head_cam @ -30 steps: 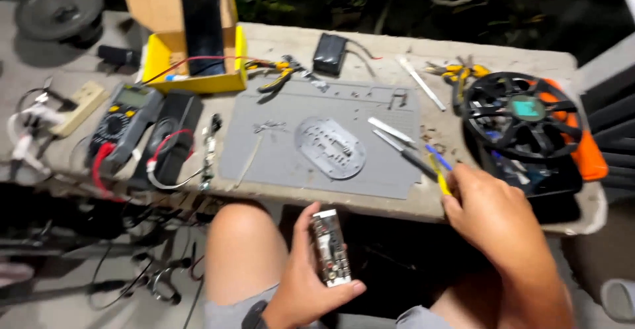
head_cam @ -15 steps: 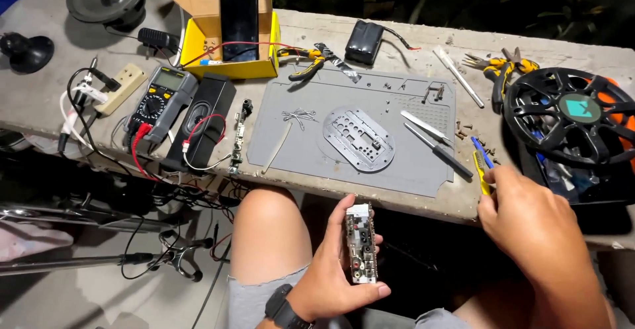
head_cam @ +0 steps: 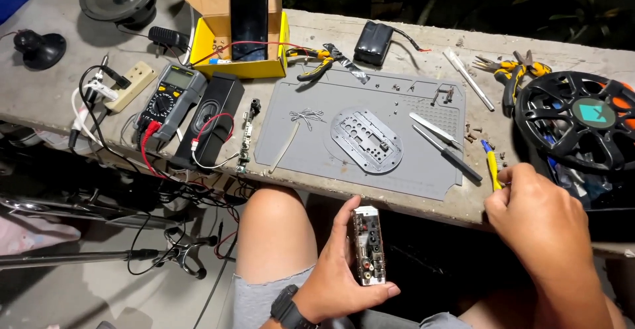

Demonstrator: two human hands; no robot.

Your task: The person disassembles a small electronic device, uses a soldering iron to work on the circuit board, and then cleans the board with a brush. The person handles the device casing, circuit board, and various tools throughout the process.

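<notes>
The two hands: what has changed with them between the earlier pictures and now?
The right hand has drawn back from the grey mat towards the bench edge, keeping the yellow screwdriver at its fingertips. The left hand still grips the small circuit board, now turned so its sockets face up. The tools on the mat lie as before; the camera itself shifted.

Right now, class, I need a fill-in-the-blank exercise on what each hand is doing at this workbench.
1. The left hand holds a small ____ board.
2. The right hand reaches a yellow-handled ____ beside the grey mat.
3. The oval metal plate lies on the ____ mat.

Missing words: circuit; screwdriver; grey
</notes>
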